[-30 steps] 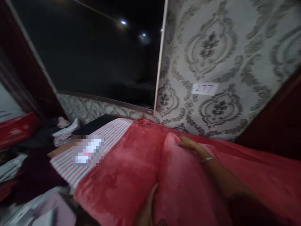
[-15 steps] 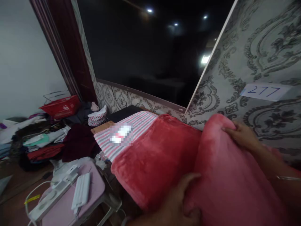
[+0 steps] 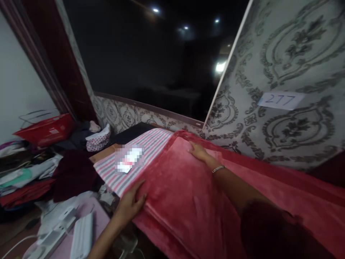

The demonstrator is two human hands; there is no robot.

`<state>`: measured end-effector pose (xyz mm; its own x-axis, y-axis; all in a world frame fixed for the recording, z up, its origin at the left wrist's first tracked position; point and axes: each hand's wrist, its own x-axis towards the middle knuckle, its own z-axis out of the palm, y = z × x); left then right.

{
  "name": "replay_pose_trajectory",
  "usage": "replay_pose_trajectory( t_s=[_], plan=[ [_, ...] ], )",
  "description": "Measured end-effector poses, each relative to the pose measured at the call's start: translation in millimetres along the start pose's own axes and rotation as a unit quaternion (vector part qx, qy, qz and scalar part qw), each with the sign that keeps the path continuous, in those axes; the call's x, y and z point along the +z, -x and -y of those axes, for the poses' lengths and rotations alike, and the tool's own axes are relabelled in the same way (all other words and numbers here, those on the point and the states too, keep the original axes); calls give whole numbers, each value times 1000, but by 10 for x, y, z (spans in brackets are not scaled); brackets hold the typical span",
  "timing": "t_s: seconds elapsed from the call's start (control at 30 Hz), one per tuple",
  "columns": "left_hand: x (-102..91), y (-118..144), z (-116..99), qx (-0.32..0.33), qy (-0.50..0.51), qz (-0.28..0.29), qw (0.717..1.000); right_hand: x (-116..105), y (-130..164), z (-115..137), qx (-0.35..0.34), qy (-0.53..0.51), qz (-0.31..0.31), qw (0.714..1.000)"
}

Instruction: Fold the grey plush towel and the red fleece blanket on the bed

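A red plush blanket (image 3: 175, 187) lies in layers, its upper flap reaching to a pink, grey and white striped cloth (image 3: 155, 138). At the near left corner of the flap, my left hand (image 3: 129, 203) rests with thumb and fingers apart, touching the plush. My right hand (image 3: 198, 151), a bracelet on its wrist, has its fingers closed on the flap's far edge. On the striped cloth lies a bright, pixelated phone-like object (image 3: 130, 160).
A large black screen (image 3: 151, 64) hangs on the patterned wall, beside a paper marked 277 (image 3: 281, 100). At left are a red basket (image 3: 50, 129), piled clothes (image 3: 29, 176) and a pink stool (image 3: 101, 216) with a power strip (image 3: 55, 233) and white power bank (image 3: 82, 235).
Both hands have brought the raised blanket fold leftward and down over the lower layer, beside the striped cloth. The camera view has shifted right.
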<state>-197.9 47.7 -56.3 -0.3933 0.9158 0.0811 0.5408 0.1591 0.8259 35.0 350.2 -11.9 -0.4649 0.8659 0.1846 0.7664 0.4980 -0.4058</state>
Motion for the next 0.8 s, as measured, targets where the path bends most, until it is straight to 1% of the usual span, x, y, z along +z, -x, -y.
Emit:
replay_pose_trajectory(
  t_s=[0.03,0.1,0.17,0.23,0.3,0.4,0.43,0.47,0.5,0.57,0.63,0.67,0.73,0.8],
  plan=[
    [7,-7,51,2,-8,3,1000,53,31,-67,3,-13,1,1000],
    [-12,-27,84,8,-23,18,1000,39,103,-240,9,-36,-11,999],
    [-54,-59,71,9,-53,26,998,-84,204,-457,21,-60,-33,997],
    [-96,-96,45,14,-93,25,995,-256,356,-705,45,-85,-65,993],
    [-116,-130,3,36,-144,-10,989,-425,567,-956,82,-110,-102,985],
    [-45,-141,-162,120,-230,-102,960,-592,961,-1244,147,-158,-155,964],
    [22,-124,-256,157,-244,-117,950,-615,1094,-1301,166,-180,-165,956],
    [114,-92,-369,196,-245,-115,942,-623,1219,-1334,183,-205,-167,947],
    [232,-43,-493,237,-235,-95,938,-617,1330,-1344,197,-233,-164,938],
    [528,105,-746,314,-196,-19,929,-580,1494,-1310,221,-293,-146,919],
    [851,303,-947,371,-160,64,912,-532,1564,-1233,239,-348,-128,898],
    [1000,408,-1014,390,-149,92,904,-509,1564,-1192,245,-371,-122,887],
    [1236,600,-1073,407,-149,126,892,-467,1506,-1121,256,-408,-119,868],
    [1377,736,-1055,412,-171,144,884,-429,1398,-1069,265,-433,-121,853]
  ],
)
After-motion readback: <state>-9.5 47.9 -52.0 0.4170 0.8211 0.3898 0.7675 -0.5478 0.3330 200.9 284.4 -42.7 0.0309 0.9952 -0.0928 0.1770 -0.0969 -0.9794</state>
